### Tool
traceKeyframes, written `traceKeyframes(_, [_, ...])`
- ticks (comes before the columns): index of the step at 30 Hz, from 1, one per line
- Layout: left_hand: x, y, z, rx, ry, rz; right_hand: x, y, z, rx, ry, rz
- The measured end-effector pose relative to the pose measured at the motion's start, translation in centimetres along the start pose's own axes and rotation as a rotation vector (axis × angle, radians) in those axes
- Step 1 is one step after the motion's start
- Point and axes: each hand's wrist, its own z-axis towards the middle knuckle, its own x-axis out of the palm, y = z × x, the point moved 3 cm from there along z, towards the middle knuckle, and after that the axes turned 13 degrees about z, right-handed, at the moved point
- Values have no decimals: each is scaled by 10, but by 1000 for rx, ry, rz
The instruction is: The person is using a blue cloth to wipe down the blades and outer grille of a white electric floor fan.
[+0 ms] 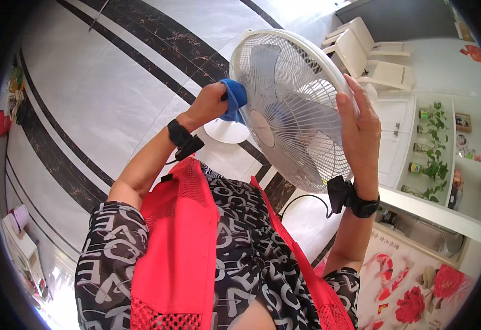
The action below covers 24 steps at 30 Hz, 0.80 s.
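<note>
A white electric fan (267, 130) stands before me, tilted in the view, with a wire grille over grey blades. My left hand (208, 103) grips a blue cloth (235, 99), pressed up to the left edge of the grille. On the opposite side, my right hand (359, 128) is clasped around the fan's outer rim, thumb on the front. Below the cloth, part of the fan's round white base (226, 131) shows on the floor. The rest of the stand is hidden behind the grille.
White chairs (354, 53) stand at the upper right. Beyond my right hand, a white shelf unit (450, 185) holds trailing plants (434, 152) in jars. A panel with red flowers (411, 305) is at lower right. Dark stripes (149, 29) cross the pale tiled floor (100, 90).
</note>
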Motion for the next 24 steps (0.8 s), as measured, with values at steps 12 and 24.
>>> traceKeyframes(12, [-21,22,7,-369,-135,-500,-4,1,4,-21,4,-5])
traceKeyframes(24, [55,25,18,-88,-334,-380,0,-5,6,32,11,20])
